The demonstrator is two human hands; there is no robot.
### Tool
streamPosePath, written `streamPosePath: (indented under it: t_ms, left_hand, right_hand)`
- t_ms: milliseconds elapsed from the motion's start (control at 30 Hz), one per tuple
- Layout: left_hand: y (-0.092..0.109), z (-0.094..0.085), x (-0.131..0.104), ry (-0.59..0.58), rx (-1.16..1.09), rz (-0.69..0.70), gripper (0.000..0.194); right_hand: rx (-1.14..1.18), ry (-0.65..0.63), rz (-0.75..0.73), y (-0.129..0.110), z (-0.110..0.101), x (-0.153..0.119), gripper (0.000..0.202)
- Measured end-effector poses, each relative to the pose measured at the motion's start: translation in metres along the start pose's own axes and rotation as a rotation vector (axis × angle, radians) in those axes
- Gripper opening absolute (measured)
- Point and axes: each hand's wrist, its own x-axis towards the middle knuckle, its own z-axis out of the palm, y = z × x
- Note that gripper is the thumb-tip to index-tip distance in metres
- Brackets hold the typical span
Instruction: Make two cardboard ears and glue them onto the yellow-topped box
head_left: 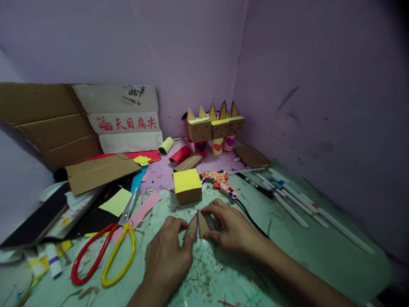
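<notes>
Side by side over the green tabletop, two small pointed cardboard triangles with purple edges meet at their tips. My left hand [172, 243] pinches the left cardboard triangle [191, 228] between thumb and fingers. The right cardboard triangle [203, 224] is gripped by my right hand [225, 226]. Just beyond them sits a cardboard box [188, 197] with a yellow top. Behind my right hand lies a flower-patterned glue gun [220, 181], its black cord running under my right forearm.
Scissors [123, 221] with red and yellow handles lie at left, beside paper scraps and cardboard. Several box-headed figures with pointed ears [201, 130] stand in the back corner. Paper tubes [180, 155] lie near them. Several markers [297, 200] are spread at right.
</notes>
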Motion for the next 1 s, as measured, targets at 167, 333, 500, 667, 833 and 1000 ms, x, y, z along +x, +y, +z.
streamPosePath:
  t_ms: [167, 333, 500, 667, 833, 1000]
  left_hand:
    - [0.001, 0.004, 0.002, 0.033, -0.124, -0.033, 0.008]
    - [0.000, 0.011, 0.005, -0.030, -0.398, -0.058, 0.017]
    - [0.005, 0.003, 0.010, -0.061, -0.526, -0.158, 0.016]
    - [0.007, -0.007, 0.012, -0.135, -0.905, -0.340, 0.014]
    - [0.011, -0.004, 0.008, -0.172, -1.021, -0.343, 0.018]
    - [0.013, 0.002, 0.005, -0.213, -1.000, -0.312, 0.018]
  right_hand:
    - [0.031, 0.037, -0.017, 0.002, 0.002, 0.001, 0.045]
    - [0.098, 0.069, -0.032, 0.007, 0.006, 0.003, 0.038]
    - [0.141, 0.086, -0.051, 0.015, 0.012, 0.005, 0.034]
    - [0.343, 0.164, -0.012, 0.010, 0.008, 0.006, 0.029]
    - [0.939, 0.030, 0.103, -0.008, 0.000, 0.005, 0.020]
    - [1.126, -0.065, 0.142, -0.013, 0.007, 0.008, 0.028]
